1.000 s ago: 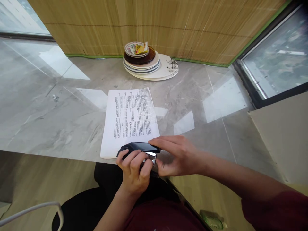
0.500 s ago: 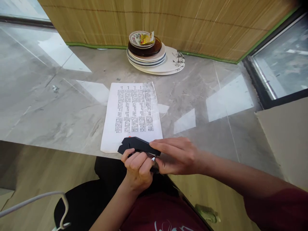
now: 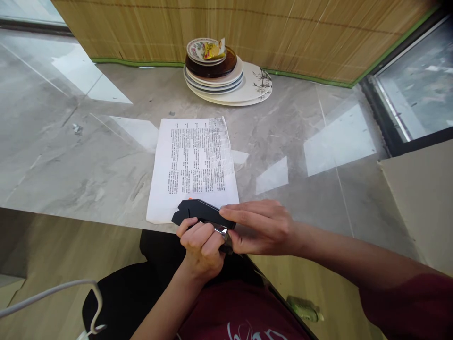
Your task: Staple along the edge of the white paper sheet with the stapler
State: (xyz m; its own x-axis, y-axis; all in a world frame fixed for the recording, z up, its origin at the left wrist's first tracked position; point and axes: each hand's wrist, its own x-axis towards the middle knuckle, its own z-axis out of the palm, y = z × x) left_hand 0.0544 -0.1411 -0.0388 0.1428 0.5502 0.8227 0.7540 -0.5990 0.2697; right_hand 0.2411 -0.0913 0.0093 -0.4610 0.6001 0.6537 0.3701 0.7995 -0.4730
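While both hands meet at the near edge of the desk [image 3: 116,184], the black stapler [image 3: 203,211] lies between them, its long axis running left to right and dipping slightly toward the right. The left hand [image 3: 203,246] has its fingers curled around the stapler from the near side; the right hand [image 3: 262,227] pinches its right end, fingers above and thumb below, so neither hand is clearly nearer. A shiny metal part shows between the left knuckles and the right thumb, but the fingers hide how the lower pieces fit. Just beyond, a printed sheet [image 3: 191,158] lies flat, its near edge partly covered by the stapler. Farther back stand stacked plates [image 3: 214,84] topped by a yellow packet [image 3: 214,50], well apart from the hands; nothing visible blocks them.
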